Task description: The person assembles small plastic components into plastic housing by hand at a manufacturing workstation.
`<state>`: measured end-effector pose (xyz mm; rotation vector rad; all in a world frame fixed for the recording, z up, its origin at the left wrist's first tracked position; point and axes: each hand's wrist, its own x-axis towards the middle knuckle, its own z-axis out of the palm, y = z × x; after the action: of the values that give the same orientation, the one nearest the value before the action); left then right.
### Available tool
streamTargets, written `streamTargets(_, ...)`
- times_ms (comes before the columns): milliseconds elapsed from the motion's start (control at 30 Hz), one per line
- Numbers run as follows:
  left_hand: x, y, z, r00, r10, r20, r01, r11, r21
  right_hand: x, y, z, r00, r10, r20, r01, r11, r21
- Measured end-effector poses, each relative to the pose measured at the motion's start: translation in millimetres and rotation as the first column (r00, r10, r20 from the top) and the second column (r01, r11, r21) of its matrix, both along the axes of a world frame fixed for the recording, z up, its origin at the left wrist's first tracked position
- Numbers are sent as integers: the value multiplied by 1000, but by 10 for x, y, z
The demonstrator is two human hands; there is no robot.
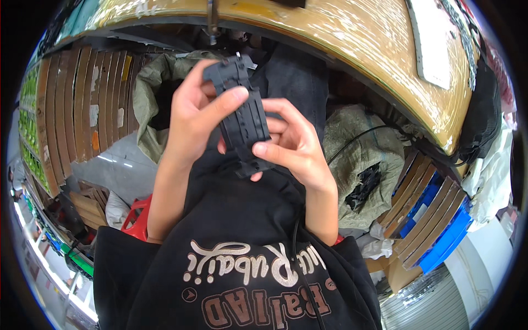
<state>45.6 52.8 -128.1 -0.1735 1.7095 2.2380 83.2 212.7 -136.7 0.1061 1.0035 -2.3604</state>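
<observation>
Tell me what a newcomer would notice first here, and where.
Probably the black part, held in the left hand and right hand at upper centre. Next, the glossy yellow tabletop curving across the top, and below it at right, the woven sack with dark pieces inside.

The left hand sits forward of the right hand, fingers curled, thumbs on top.

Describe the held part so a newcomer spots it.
Start at the shiny tan table, then its near side. There the left hand and right hand hold a long black part. Its ridged, notched shape sets it apart from the black clothes behind.
</observation>
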Motion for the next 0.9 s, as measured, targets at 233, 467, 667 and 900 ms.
streamTargets(233, 281, 480, -183, 920, -343, 188, 349, 937, -2, 547, 551, -304, 996, -63, 69, 31, 921, 388)
streamTargets(467, 316, 617, -414, 831, -518, 202, 556, 789, -263, 1415, 1250, -805, 339, -852, -399, 624, -113, 773)
streamTargets(667, 190, 392, -449, 818, -528, 229, 573, 787, -230, 2284, 2107, -1561, 630, -751, -198, -6, -260, 966)
streamTargets(900, 128, 84, -470, 880, -422, 220, 468, 851, -238, 1780, 1925, -783, 745, -547, -382, 4, -569, 823)
